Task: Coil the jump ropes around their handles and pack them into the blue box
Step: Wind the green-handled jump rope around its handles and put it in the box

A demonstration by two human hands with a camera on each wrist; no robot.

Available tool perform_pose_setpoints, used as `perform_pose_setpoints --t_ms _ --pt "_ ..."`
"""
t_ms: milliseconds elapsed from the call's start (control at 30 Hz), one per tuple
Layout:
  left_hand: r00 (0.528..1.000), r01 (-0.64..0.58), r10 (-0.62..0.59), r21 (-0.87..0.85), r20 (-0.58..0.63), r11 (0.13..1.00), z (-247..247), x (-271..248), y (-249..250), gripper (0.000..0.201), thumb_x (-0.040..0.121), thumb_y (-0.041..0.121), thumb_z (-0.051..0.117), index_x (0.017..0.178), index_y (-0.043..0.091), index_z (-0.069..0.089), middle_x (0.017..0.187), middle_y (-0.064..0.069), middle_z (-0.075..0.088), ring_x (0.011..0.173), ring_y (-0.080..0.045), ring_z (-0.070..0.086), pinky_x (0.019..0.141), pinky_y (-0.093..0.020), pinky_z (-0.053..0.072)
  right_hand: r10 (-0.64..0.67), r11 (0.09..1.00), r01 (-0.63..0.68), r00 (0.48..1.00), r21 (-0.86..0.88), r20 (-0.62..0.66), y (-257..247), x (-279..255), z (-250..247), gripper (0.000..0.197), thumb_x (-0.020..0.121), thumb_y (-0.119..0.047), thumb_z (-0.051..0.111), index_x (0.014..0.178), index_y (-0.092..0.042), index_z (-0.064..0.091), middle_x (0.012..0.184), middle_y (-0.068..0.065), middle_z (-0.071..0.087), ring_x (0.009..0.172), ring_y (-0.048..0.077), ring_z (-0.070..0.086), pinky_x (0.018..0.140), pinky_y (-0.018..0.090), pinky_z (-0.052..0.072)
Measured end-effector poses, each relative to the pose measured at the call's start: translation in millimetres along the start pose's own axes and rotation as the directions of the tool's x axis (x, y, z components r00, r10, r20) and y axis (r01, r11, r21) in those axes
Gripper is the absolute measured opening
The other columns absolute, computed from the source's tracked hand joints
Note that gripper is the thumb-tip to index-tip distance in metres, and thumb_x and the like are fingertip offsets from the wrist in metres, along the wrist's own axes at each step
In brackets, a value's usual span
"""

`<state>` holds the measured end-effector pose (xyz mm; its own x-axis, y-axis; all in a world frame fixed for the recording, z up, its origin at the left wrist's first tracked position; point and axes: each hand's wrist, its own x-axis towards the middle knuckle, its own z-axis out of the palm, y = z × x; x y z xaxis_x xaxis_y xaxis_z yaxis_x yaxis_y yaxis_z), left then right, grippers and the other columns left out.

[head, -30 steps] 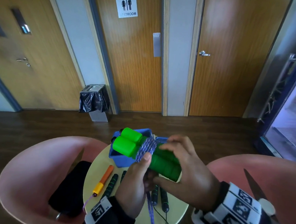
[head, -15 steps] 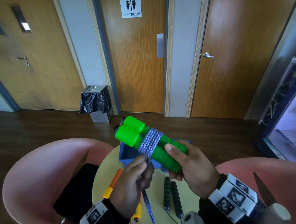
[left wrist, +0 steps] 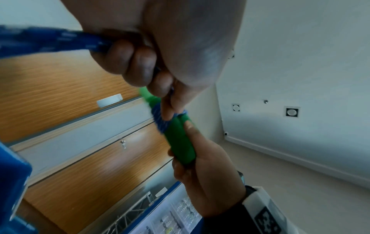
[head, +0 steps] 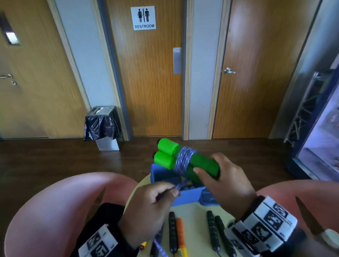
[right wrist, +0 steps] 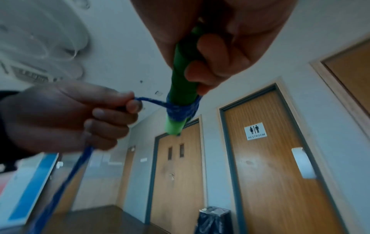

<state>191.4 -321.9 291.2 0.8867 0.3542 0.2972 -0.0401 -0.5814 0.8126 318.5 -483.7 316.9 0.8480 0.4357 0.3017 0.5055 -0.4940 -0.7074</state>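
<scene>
My right hand (head: 223,180) grips two green jump-rope handles (head: 200,165) held side by side above the blue box (head: 187,195). Several turns of blue-and-white rope (head: 184,159) circle the pair near their light-green ends. My left hand (head: 152,202) pinches the free rope (head: 179,186) just below the coil, and the rest hangs down past the wrist. The right wrist view shows the rope (right wrist: 152,101) running from the left hand (right wrist: 80,117) to the coil (right wrist: 180,109). In the left wrist view the green handles (left wrist: 178,139) sit in the right hand (left wrist: 208,177).
The round yellow table (head: 197,242) carries black handles (head: 213,230), another black handle (head: 171,230) and an orange-and-yellow handle (head: 181,238). Pink chairs (head: 52,207) flank it. A black-bagged bin (head: 102,124) stands by the restroom door (head: 145,69). A lit cooler (head: 326,133) is right.
The right hand has raised the green handles and tipped them more level. The left hand has slid along the rope and pulled it down and left of the coil.
</scene>
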Motion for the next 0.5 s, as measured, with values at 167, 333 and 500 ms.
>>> perform_pose_setpoints --t_ms 167,333,500 --pt "0.943 -0.254 0.119 0.441 0.311 0.861 -39.0 24.7 -9.2 0.020 0.088 0.046 0.064 0.090 0.026 0.069 0.068 0.016 0.060 0.068 0.003 0.054 0.059 -0.014 0.038 0.022 0.974 0.032 0.972 -0.225 0.233 -11.2 5.4 10.2 0.031 0.091 -0.045 0.063 0.101 -0.025 0.041 0.079 -0.002 0.063 0.068 0.016 0.064 0.066 0.041 0.057" --pt "0.826 -0.501 0.252 0.454 0.503 0.737 -60.5 61.1 -17.8 0.036 0.084 0.064 0.055 0.098 0.035 0.070 0.089 0.014 0.069 0.082 -0.002 0.060 0.068 -0.029 0.046 0.001 0.969 0.106 0.902 -0.223 0.433 -18.3 8.6 11.3 0.028 0.084 -0.049 0.069 0.095 -0.030 0.053 0.085 -0.006 0.061 0.075 0.007 0.060 0.068 0.029 0.052" --pt "0.736 -0.572 0.274 0.352 0.620 0.740 -65.7 72.0 -15.1 0.037 0.085 0.066 0.052 0.092 0.034 0.068 0.081 0.013 0.066 0.077 -0.002 0.060 0.067 -0.036 0.049 0.022 0.991 0.054 0.834 -0.122 0.551 -28.9 6.4 2.0 0.022 0.083 -0.045 0.074 0.093 -0.032 0.058 0.091 -0.005 0.064 0.080 0.014 0.067 0.070 0.035 0.059"
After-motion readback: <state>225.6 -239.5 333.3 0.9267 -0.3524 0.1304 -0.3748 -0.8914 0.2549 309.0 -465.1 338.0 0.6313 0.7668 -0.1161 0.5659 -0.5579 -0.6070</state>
